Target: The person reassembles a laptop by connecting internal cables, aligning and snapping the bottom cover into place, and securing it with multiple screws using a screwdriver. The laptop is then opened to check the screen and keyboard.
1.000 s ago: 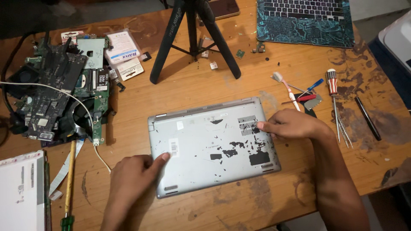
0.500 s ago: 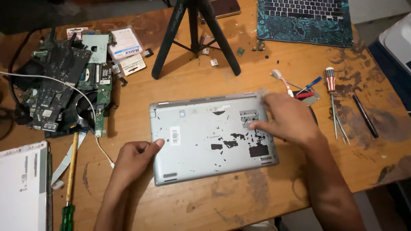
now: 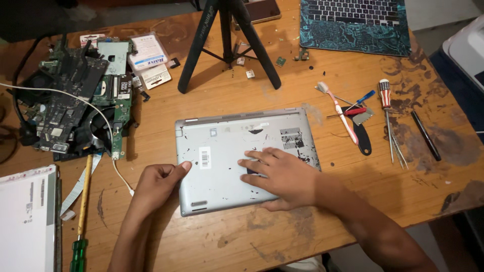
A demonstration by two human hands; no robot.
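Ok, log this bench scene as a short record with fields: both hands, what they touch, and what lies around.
left hand: left hand grips the left edge of the silver laptop base, underside up
right hand: right hand lies flat, palm down, on that underside
surface: worn wooden table
left of laptop: green circuit boards, green-handled screwdriver
right of laptop: white toothbrush, striped-handled screwdriver
behind: black tripod

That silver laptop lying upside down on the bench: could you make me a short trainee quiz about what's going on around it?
1. True or false: the right hand lies flat on the silver laptop.
2. Which hand grips the laptop's left edge?
3. What stands behind the laptop: (a) black tripod, (b) lamp, (c) bottle?

Key: 1 true; 2 the left hand; 3 a.
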